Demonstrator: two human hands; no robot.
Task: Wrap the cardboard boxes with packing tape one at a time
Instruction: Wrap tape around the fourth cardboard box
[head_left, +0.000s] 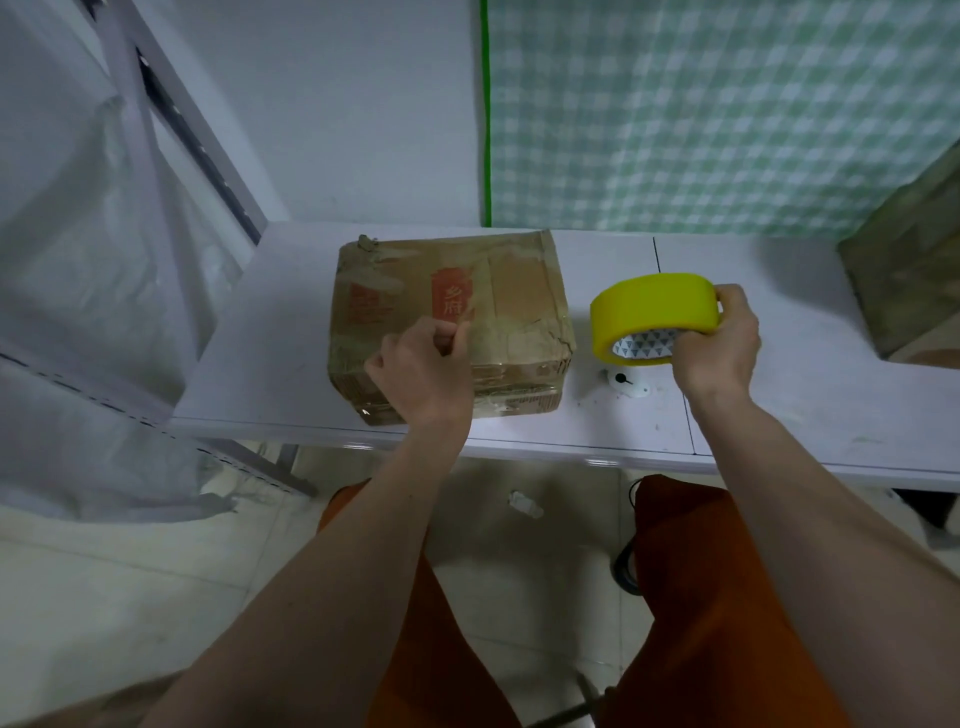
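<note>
Your left hand (423, 371) rests curled on the cardboard box (452, 322) at the table (753, 415) edge — apparently steadying it — while your right hand (719, 340) grips the yellow tape roll (652, 312) beside it, ready for wrapping.

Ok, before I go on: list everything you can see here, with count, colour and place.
cardboard box: one, brown with red print, on the table, left of centre
tape roll: one, yellow, held just above the table, right of the box
second box: one, brown, far right table edge, partly cut off
white disc: one, with a black centre, on the table below the roll
table: one, white
checked cloth: one, green and white, on the wall behind
left hand: fingers curled, on the box top
right hand: grips the tape roll
</note>
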